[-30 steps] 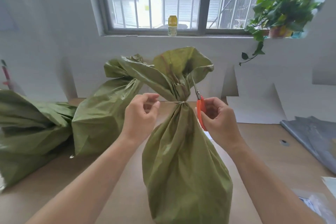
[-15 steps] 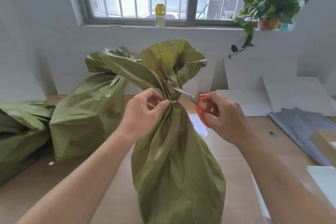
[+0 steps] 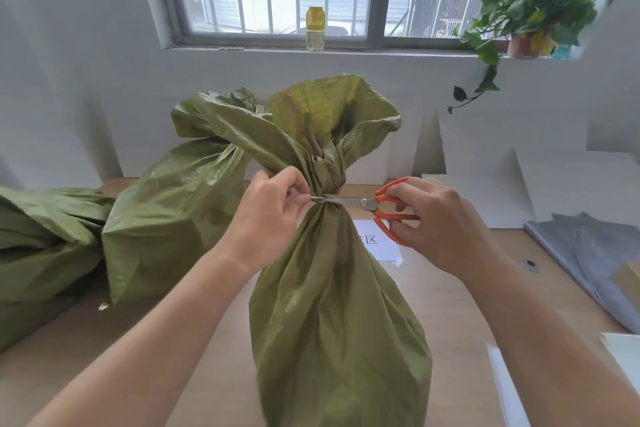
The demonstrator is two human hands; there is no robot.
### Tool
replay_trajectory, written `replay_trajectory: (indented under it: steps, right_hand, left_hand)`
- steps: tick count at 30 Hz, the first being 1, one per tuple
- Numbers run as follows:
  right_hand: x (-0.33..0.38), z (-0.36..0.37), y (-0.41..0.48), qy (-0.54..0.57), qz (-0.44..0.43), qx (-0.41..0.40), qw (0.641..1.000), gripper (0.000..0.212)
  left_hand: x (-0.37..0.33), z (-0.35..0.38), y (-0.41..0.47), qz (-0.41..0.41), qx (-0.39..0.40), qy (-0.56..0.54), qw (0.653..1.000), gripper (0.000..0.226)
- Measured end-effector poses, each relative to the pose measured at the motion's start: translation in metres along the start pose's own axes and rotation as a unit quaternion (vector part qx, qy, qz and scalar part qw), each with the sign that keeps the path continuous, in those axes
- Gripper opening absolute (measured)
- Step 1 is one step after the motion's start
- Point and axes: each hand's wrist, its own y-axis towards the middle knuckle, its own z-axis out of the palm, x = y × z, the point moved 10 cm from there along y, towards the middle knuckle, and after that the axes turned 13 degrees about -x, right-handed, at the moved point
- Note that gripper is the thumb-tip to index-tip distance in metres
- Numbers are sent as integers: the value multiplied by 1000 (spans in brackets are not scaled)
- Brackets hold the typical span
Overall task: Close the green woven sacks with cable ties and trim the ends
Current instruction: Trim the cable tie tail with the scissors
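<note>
A tall green woven sack [image 3: 339, 305] is standing upright in the middle of the light wooden table [image 3: 86, 357]. Its neck is gathered tight and its mouth is flaring open above, toward twelve o'clock. A thin pale cable tie [image 3: 314, 198] is cinching that neck, mostly hidden behind the blades. Only its loose end is showing, at the nine o'clock side. The person's left hand [image 3: 266, 218] is pinching that end between thumb and forefinger, with the other fingers curling in behind. At three o'clock of the neck the right hand [image 3: 440, 225] is gripping a pair of orange-handled steel scissors [image 3: 382, 224], fingers through the loops. The blades are lying level across the front of the neck and pointing to nine o'clock. They are standing only narrowly apart, and their tips are reaching the tie's end just beside the left fingertips. Whether they are already biting the tie I cannot tell.

A second green sack [image 3: 166, 218] is slumping just beside the first at ten o'clock, and a third green sack [image 3: 41, 246] is lying at nine o'clock by the table's edge. A white printed paper sheet [image 3: 377, 243] is lying behind the first sack at two o'clock, and a grey folded cloth [image 3: 588, 253] is resting at three o'clock. On the windowsill, a small yellow-capped bottle [image 3: 315, 29] is standing at twelve o'clock and a leafy potted plant [image 3: 533, 7] is trailing down at two o'clock.
</note>
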Motion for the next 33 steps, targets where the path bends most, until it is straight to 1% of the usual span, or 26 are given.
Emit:
replay_trajectory:
  steps: [7, 11, 15, 19, 23, 25, 33]
  right_hand:
    - [7, -3, 7, -19, -12, -2, 1000, 29]
    - [16, -15, 16, -40, -30, -12, 999, 29]
    - [22, -21, 23, -41, -42, -11, 998, 22]
    - [24, -20, 26, -42, -51, -2, 998, 25]
    - [23, -15, 27, -28, -51, 16, 998, 29]
    - [21, -13, 27, -16, -48, 21, 998, 30]
    - [20, -9, 27, -13, -45, 33, 998, 31]
  left_hand:
    - [-7, -4, 0, 1, 3, 6, 1000, 6]
    - [-12, -5, 3, -3, 0, -12, 1000, 9]
    - [-9, 1, 5, -50, 14, -79, 996, 14]
    - [-5, 1, 7, -95, 11, -149, 984, 11]
    - [0, 6, 8, -133, 28, -191, 972, 14]
    - [0, 7, 9, -150, 32, -214, 965, 10]
    - [-6, 2, 9, -166, 20, -237, 957, 8]
